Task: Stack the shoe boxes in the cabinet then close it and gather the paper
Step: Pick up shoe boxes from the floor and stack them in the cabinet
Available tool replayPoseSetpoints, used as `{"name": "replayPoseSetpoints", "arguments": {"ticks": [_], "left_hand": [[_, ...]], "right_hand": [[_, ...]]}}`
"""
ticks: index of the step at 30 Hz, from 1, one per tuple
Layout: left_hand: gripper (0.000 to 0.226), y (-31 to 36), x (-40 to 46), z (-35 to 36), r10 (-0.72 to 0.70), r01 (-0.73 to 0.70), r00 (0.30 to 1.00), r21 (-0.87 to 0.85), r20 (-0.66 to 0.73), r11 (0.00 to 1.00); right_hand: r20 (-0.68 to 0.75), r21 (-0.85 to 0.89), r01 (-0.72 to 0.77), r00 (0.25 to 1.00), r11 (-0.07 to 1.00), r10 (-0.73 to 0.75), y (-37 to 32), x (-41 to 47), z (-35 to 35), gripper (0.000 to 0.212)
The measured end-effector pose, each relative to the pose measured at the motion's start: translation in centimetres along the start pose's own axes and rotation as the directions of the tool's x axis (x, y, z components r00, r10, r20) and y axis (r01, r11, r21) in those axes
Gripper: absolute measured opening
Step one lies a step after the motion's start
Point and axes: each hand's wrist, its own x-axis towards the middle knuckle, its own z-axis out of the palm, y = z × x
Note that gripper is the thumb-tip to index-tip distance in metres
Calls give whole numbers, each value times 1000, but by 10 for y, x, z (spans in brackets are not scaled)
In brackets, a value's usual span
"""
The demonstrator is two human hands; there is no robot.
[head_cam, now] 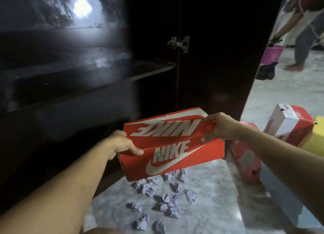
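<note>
I hold a red shoe box (pixel 168 146) with white lettering in both hands, above the floor in front of the dark open cabinet (pixel 105 72). My left hand (pixel 122 143) grips its left end and my right hand (pixel 217 127) grips its right top edge. The box tilts, its lid facing up toward the cabinet. Several crumpled pale paper balls (pixel 166 202) lie scattered on the marble floor below the box. Two more red boxes sit at the right: one (pixel 245 156) on the floor, another red and white one (pixel 289 127) behind it.
The cabinet's door (pixel 219 58) stands open to the right, with a hinge (pixel 180 43) on its inner edge. A dark shelf (pixel 122 70) crosses the cabinet. A yellow object (pixel 315 141) sits at the far right. Another person (pixel 305 32) bends over a pink basket (pixel 271 56) in the background.
</note>
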Motion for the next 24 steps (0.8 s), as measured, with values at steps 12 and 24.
{"name": "replayPoseSetpoints", "arguments": {"ticks": [12,24], "left_hand": [[117,-80,117,-11,-95,64,966,-130,-241,989],[79,-104,213,2,8,-58,906,-106,-422,993]], "right_hand": [[130,-11,98,987,995,-96,-28,164,111,66],[-92,-201,200,971,959,-222,-22,265,210,31]]}}
